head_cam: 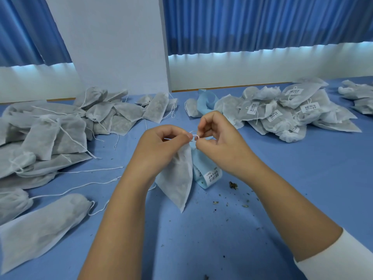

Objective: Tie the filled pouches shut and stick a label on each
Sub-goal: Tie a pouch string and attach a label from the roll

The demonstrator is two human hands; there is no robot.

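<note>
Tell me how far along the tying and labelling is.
Done: the right pile carries barcode labels. In hand: left hand and right hand pinch the drawstring of one pouch showing no label. Left: the left pile shows no labels, several strings loose; the label strip lies by the pouch.

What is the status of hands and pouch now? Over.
Left hand and right hand both pinch the drawstring, small loop between them. Pouch below them, no label seen. Label strip lies beside it, nothing in the way.
</note>
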